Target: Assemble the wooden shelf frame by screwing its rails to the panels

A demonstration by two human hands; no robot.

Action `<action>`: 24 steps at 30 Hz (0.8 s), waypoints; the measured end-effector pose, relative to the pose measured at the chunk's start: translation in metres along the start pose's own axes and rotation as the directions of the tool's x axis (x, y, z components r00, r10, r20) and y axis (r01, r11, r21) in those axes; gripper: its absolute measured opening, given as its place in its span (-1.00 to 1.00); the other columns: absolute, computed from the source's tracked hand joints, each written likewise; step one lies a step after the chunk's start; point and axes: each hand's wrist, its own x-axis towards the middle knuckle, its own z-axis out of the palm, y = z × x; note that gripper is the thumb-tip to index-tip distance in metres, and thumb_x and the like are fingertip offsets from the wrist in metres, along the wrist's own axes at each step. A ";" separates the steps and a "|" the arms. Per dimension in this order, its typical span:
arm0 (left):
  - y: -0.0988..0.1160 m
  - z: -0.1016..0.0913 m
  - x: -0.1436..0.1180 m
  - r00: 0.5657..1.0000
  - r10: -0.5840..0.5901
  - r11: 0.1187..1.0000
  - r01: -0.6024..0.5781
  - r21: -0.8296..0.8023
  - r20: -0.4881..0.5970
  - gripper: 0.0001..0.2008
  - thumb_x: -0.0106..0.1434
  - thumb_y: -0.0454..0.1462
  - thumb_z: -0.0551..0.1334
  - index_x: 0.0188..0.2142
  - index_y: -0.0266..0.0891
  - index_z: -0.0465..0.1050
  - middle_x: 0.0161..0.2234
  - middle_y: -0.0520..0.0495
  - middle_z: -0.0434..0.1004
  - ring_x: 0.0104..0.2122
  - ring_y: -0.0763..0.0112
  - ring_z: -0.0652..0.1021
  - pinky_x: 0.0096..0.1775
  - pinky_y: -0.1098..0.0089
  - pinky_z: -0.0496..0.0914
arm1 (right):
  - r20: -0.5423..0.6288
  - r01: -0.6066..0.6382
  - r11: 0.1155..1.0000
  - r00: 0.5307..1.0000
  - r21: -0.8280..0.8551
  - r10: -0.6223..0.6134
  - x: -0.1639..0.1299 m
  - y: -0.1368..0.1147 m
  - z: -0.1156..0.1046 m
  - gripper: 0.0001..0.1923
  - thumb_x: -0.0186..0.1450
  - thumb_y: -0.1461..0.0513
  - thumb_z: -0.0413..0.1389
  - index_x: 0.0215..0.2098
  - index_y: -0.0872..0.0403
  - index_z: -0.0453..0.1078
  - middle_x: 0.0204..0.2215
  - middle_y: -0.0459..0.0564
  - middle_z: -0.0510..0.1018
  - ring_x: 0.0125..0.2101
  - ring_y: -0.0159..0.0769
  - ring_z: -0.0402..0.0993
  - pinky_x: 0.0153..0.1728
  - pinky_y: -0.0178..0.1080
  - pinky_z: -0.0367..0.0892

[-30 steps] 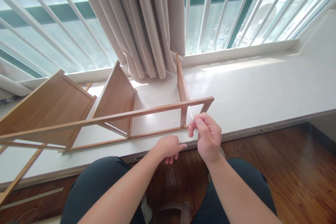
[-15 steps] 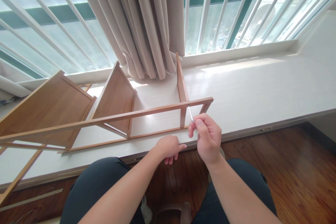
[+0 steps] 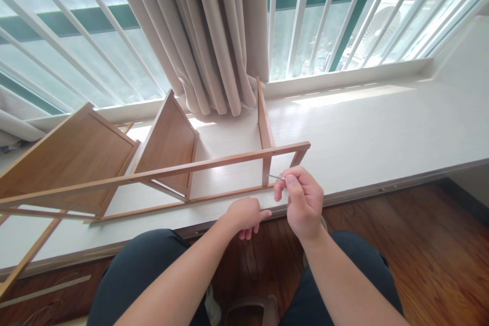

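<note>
My right hand is closed, with thumb and fingers pinching a thin metal hex key. The key points left from my fingertips, its visible end overlapping the last crosspiece of a wooden shelf frame. I cannot tell whether it touches the wood. Just above, a small dark fastener hole shows in the frame's upper rail. My left hand is at the ledge's front edge, one finger stretched out to the right and the others hanging down. Nothing shows in it, though its underside is hidden.
The shelf frame lies on its side on the white window ledge, its wooden panels standing tilted at left. Behind are a beige curtain and white window bars. A plastic stool is below, on the wood floor.
The hex key's tip has left the fastener hole in the upper rail and swung down to the left. My right hand has barely shifted. My left hand stays put.
</note>
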 end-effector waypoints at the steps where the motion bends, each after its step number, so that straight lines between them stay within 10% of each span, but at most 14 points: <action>1: -0.001 0.000 0.000 1.000 -0.001 1.000 0.001 0.005 -0.002 -0.34 0.36 0.10 0.01 -0.70 -0.24 0.42 -0.70 -0.13 0.47 -0.73 0.36 0.46 -0.31 0.25 0.48 | 0.002 0.001 1.000 1.000 -0.002 -0.001 0.001 0.000 0.000 -0.77 0.50 0.18 0.02 -0.31 0.05 0.35 -0.59 -0.20 0.40 -0.56 -0.47 0.31 -0.46 -0.31 0.22; 8: 0.001 0.006 -0.005 0.978 0.175 0.930 -0.202 -0.308 -0.112 -0.55 0.31 0.03 0.13 -0.50 -0.24 0.47 -0.61 -0.04 0.52 -0.64 0.41 0.51 -0.49 0.40 0.38 | 0.015 0.019 1.000 1.000 -0.019 -0.018 0.004 -0.001 0.000 -0.87 0.46 0.20 0.07 -0.27 0.04 0.32 -0.58 -0.21 0.41 -0.56 -0.47 0.34 -0.44 -0.33 0.29; 16: 0.028 -0.013 -0.038 0.833 0.313 0.316 -0.545 -0.777 -0.457 -0.60 0.30 0.03 0.23 -0.47 -0.24 0.38 -0.63 0.10 0.34 -0.70 0.57 0.32 -0.63 0.48 0.18 | 0.024 0.028 1.000 0.999 -0.003 -0.028 0.003 -0.003 -0.006 -0.93 0.44 0.24 0.10 -0.24 0.03 0.33 -0.54 -0.20 0.43 -0.53 -0.44 0.40 -0.43 -0.32 0.36; 24: 0.036 -0.020 -0.044 0.841 0.199 0.110 -0.530 -0.841 -0.504 -0.64 0.25 0.00 0.31 -0.29 -0.28 0.48 -0.59 0.13 0.34 -0.72 0.63 0.26 -0.66 0.51 0.03 | 0.087 0.178 0.965 0.983 -0.195 -0.164 0.002 -0.005 -0.008 -0.90 0.38 0.32 0.15 -0.30 0.04 0.36 -0.53 -0.19 0.46 -0.52 -0.47 0.41 -0.44 -0.36 0.35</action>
